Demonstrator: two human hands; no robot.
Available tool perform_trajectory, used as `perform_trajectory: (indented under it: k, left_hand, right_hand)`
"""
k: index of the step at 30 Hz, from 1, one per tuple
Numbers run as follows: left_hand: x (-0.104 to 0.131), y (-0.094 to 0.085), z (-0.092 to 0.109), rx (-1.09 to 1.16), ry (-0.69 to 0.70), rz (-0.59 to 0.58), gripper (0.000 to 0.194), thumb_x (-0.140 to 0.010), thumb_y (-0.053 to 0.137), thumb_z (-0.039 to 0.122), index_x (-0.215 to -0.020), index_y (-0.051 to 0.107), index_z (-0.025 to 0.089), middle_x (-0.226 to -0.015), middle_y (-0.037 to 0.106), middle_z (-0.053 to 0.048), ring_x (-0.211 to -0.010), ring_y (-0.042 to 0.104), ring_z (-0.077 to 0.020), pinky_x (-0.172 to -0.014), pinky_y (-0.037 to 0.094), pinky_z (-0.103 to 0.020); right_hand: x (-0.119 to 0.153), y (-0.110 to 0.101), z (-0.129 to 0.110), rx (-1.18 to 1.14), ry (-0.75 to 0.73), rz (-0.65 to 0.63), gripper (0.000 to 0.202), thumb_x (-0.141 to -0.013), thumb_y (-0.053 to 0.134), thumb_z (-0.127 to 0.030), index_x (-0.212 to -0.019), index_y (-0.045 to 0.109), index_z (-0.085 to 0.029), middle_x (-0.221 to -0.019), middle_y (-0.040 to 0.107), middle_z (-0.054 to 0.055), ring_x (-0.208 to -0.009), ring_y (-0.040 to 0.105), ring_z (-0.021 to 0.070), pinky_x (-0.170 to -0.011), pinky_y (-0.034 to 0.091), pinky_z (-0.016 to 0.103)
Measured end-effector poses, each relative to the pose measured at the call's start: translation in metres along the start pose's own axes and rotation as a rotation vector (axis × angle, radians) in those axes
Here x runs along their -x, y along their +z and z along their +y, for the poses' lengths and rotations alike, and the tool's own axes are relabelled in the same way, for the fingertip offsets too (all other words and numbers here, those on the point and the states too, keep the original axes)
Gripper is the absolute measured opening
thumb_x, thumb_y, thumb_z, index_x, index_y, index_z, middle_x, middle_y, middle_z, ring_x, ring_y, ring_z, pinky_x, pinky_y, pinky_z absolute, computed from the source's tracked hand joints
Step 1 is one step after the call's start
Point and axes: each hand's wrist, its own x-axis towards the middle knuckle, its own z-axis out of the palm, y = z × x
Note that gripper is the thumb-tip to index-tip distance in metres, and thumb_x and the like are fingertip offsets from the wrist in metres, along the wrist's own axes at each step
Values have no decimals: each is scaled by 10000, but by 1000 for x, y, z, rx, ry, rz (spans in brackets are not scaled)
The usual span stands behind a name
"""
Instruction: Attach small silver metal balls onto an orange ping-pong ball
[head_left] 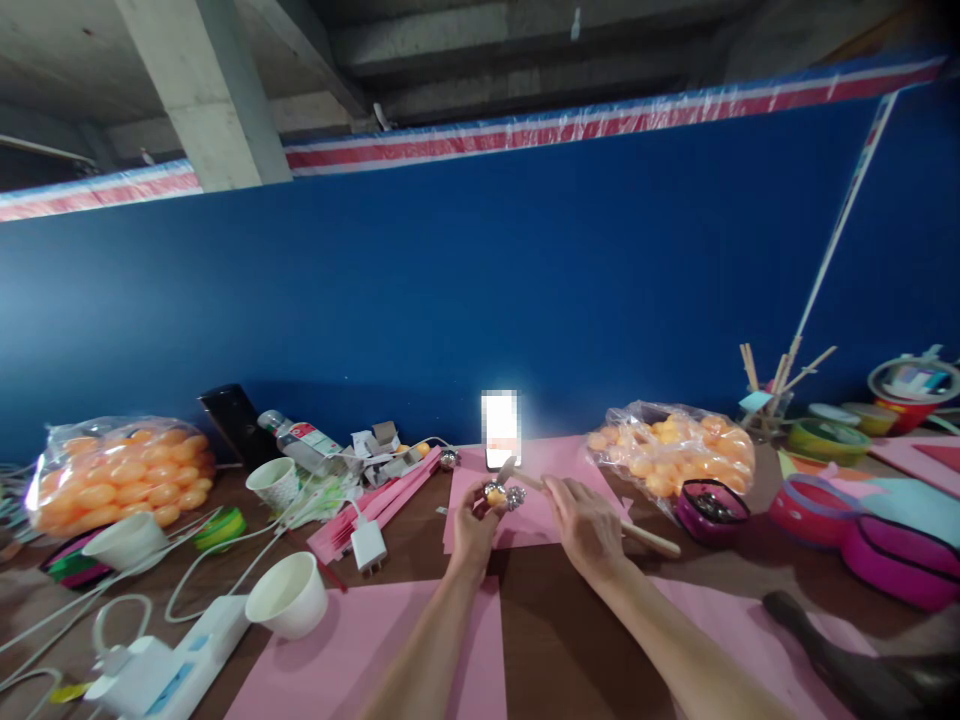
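My left hand (475,530) is closed around an orange ball (495,497) with shiny silver pieces on it. A cluster of silver pieces (516,497) shows just right of the ball. My right hand (583,520) grips the wooden handle of a hammer (649,540). The hammer's small head is just above the ball; whether they touch I cannot tell. Both hands are over a pink sheet (469,530). Behind them a phone (501,430) with a bright screen stands upright.
Clear bags of orange balls (124,480) stand left and right. Near the left are white cups (286,595), a power strip (195,650), cables and a bottle (300,440). A purple container (711,512) holds small dark pieces at right. A blue partition (480,270) closes the back.
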Motion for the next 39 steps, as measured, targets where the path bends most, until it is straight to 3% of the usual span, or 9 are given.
perform_trajectory:
  k: [15,39]
  left_hand:
    - [1,2,2,-26,-18,6,439,-508,706,87,-921,578,163,-906,645,-70,-818,617,-173,-734,484,-297]
    - [-2,1,-2,25,13,-53,456,-511,730,156,-933,559,172,-886,637,-44,-792,610,-155,-754,454,-289]
  right_hand:
    - [1,2,0,23,16,-6,198,-882,399,-250,-966,571,-200,-704,586,22,-678,539,131,-602,313,237]
    - [0,2,1,5,1,-10,211,-886,383,-254,-950,576,-199,-691,588,27,-664,539,134,-592,308,237]
